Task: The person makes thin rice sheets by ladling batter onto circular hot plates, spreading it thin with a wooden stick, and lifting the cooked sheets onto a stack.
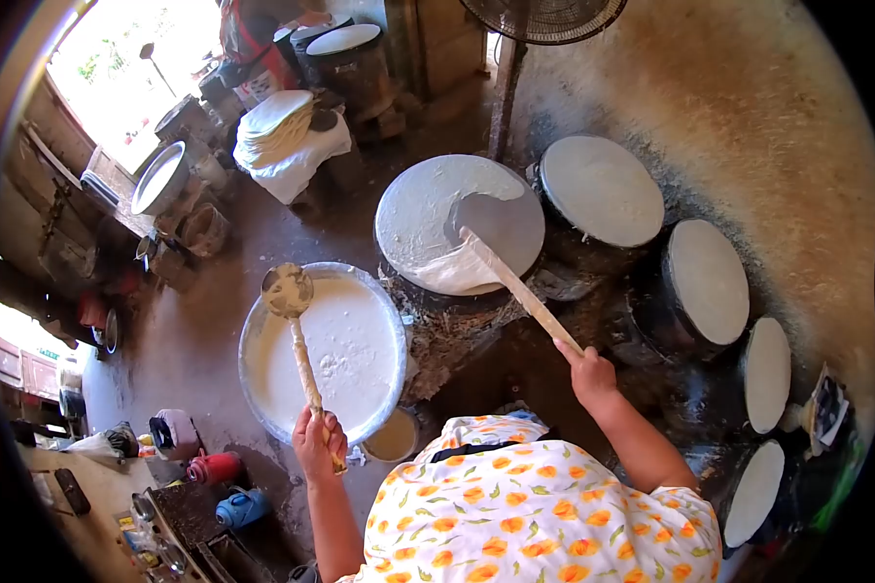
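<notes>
Dim workshop, basin [247, 361] of white batter [345, 355], hands [321, 442] holding ladle [288, 291], paddle [525, 293]

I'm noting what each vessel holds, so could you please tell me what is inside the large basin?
The basin holds white liquid with small bubbles or lumps. The liquid hides the bottom, and the ladle covers part of the rim.

1 caged fan [551, 17], 1 red container [216, 467], 1 blue jug [243, 507]
</notes>
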A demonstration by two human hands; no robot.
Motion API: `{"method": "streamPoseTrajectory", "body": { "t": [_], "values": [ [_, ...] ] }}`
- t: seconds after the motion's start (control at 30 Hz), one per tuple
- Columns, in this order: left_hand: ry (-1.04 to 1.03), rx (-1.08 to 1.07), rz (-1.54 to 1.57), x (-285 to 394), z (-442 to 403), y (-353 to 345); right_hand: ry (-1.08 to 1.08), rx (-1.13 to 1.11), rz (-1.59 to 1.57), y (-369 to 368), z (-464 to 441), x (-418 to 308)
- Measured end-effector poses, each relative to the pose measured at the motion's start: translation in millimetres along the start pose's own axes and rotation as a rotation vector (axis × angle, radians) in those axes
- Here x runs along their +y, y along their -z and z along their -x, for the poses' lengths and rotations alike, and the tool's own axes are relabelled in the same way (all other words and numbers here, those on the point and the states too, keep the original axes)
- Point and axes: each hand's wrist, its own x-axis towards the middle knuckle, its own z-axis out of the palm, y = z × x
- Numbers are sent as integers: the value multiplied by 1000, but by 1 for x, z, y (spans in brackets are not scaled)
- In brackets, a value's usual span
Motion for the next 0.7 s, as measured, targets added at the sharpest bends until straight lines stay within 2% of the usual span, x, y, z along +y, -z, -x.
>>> {"method": "streamPoseTrajectory", "body": {
  "t": [0.1, 0.17, 0.23, 0.27, 0.5, 0.63, 0.7],
  "values": [
    [-3, 13, -10, 2, 5, 9, 70, 48, -223, 11, -16, -60],
    [-6, -5, 0, 2, 3, 16, 147, -4, -283, 21, -32, -106],
    [-5, -16, 7, 3, 4, 17, 179, -3, -272, 0, -47, -132],
    [2, -27, 15, 6, 3, 15, 152, -69, -218, -5, -49, -134],
    [-4, -40, 11, 3, -6, 22, -61, -146, -108, -5, 18, -43],
    [6, -77, 8, -3, -14, 15, -179, -156, -140, -6, 12, -23],
    [19, -72, 32, -6, -16, 7, -251, -104, -270, -11, -8, -16]
  ]
}}
